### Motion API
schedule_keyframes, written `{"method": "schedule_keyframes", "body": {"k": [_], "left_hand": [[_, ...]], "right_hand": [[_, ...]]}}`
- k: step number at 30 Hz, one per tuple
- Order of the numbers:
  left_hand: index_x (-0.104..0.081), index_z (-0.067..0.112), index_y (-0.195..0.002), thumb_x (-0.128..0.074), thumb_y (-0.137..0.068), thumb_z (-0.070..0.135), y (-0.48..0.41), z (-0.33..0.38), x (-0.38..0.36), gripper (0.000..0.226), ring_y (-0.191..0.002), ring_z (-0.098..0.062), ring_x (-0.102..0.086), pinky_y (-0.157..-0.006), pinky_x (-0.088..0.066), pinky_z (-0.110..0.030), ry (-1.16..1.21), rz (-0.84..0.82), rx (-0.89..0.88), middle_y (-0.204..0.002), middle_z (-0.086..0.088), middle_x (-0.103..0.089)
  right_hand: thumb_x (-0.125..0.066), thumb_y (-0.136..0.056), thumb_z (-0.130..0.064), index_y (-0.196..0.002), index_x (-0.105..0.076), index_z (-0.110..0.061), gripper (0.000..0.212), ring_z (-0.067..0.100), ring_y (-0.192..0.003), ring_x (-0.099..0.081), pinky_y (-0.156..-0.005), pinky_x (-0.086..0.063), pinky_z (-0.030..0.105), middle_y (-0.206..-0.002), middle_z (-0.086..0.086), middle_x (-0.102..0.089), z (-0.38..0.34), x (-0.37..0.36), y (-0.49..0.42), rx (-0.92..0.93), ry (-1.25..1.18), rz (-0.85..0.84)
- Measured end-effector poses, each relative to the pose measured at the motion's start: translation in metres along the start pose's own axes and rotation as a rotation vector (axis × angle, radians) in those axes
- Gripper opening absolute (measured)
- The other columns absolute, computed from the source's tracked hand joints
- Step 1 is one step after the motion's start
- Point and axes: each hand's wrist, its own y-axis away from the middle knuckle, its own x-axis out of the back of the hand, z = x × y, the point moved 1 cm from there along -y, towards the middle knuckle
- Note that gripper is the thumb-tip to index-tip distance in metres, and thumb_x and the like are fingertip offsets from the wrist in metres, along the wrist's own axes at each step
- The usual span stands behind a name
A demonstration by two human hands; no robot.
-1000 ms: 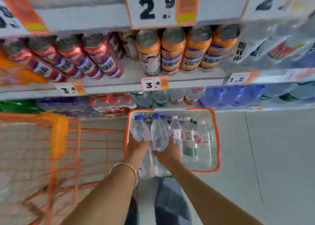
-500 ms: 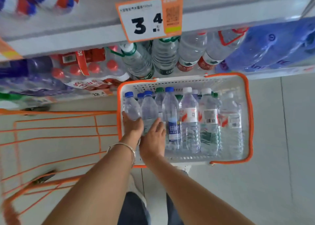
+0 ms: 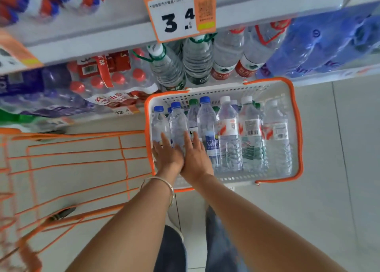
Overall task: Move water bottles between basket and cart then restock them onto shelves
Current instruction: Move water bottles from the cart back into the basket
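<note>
A white basket with an orange rim sits on the floor below the shelves and holds several upright water bottles. Blue-capped bottles fill its left end, and white-capped bottles with red and white labels fill its right. My left hand lies with straight fingers on the leftmost blue-capped bottles. My right hand lies flat beside it, fingers on the neighbouring bottle. Neither hand curls round a bottle. The orange wire cart stands to the left of the basket.
The lower shelf behind the basket holds large water bottles and shrink-wrapped packs. A price tag reading 3.4 hangs from the shelf edge above. Grey floor tiles lie to the right. My legs are below the basket.
Both hands held blue-capped bottles in the basket's left end; their fingers have now straightened and rest flat on them. The view has dropped toward the basket.
</note>
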Motion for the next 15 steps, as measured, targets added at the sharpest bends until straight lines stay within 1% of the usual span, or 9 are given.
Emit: {"method": "schedule_keyframes", "body": {"k": [3,5,7,9,11,13,15], "left_hand": [[-0.001,0.025,-0.156,-0.026,-0.103,0.047,0.038,0.004,0.014,0.062,-0.149,-0.026,0.0,-0.121,-0.009,-0.043,-0.033,0.007,-0.017,-0.162,-0.009,0.003],[0.001,0.026,-0.155,-0.022,-0.103,0.048,0.067,0.005,0.031,0.062,-0.149,-0.026,0.004,-0.12,-0.007,-0.045,-0.056,-0.006,-0.033,-0.163,-0.006,0.004],[0.004,0.03,-0.155,-0.021,-0.102,0.049,0.097,0.009,0.05,0.061,-0.149,-0.026,0.007,-0.12,-0.007,-0.051,-0.071,-0.025,-0.028,-0.163,-0.003,0.007],[0.005,0.032,-0.155,-0.022,-0.102,0.049,0.14,0.014,0.076,0.061,-0.149,-0.027,0.008,-0.118,-0.007,-0.055,-0.071,-0.026,-0.036,-0.163,-0.004,0.009],[0.005,0.034,-0.154,-0.023,-0.102,0.048,0.188,0.02,0.105,0.061,-0.149,-0.03,0.006,-0.117,-0.007,-0.056,-0.069,-0.025,-0.091,-0.162,-0.007,0.008],[0.004,0.034,-0.154,-0.024,-0.102,0.05,0.228,0.025,0.131,0.062,-0.148,-0.034,0.001,-0.117,-0.009,-0.056,-0.072,-0.024,-0.154,-0.162,-0.011,0.005],[0.003,0.031,-0.155,-0.023,-0.101,0.052,0.271,0.025,0.159,0.063,-0.148,-0.034,-0.001,-0.118,-0.011,-0.053,-0.115,-0.023,-0.241,-0.161,-0.013,0.005]], "right_hand": [[-0.063,-0.09,-0.027,-0.155,0.008,-0.027,0.096,0.026,-0.15,-0.005,-0.119,-0.023,0.039,-0.162,0.006,0.013,-0.005,0.02,0.024,0.008,0.068,0.029],[-0.063,-0.09,-0.024,-0.155,0.008,-0.028,0.097,0.027,-0.15,-0.007,-0.117,-0.027,0.042,-0.162,0.006,0.013,-0.014,0.038,0.048,0.008,0.091,0.065],[-0.065,-0.089,-0.024,-0.155,0.007,-0.029,0.098,0.028,-0.149,-0.01,-0.116,-0.03,0.044,-0.163,0.005,0.012,-0.025,0.059,0.074,-0.027,0.085,0.098],[-0.066,-0.089,-0.031,-0.155,0.007,-0.03,0.099,0.029,-0.149,-0.008,-0.117,-0.026,0.046,-0.163,0.005,0.011,-0.038,0.083,0.108,-0.058,0.077,0.141],[-0.065,-0.089,-0.04,-0.154,0.007,-0.031,0.097,0.028,-0.15,-0.002,-0.117,-0.023,0.049,-0.162,0.006,0.012,-0.053,0.108,0.146,-0.059,0.101,0.186],[-0.064,-0.089,-0.043,-0.154,0.005,-0.031,0.096,0.028,-0.15,0.001,-0.117,-0.021,0.052,-0.162,0.006,0.013,-0.066,0.133,0.179,-0.057,0.137,0.214],[-0.064,-0.089,-0.043,-0.155,0.002,-0.031,0.094,0.028,-0.15,-0.001,-0.116,-0.016,0.052,-0.162,0.006,0.011,-0.083,0.162,0.219,-0.048,0.176,0.259]]}}
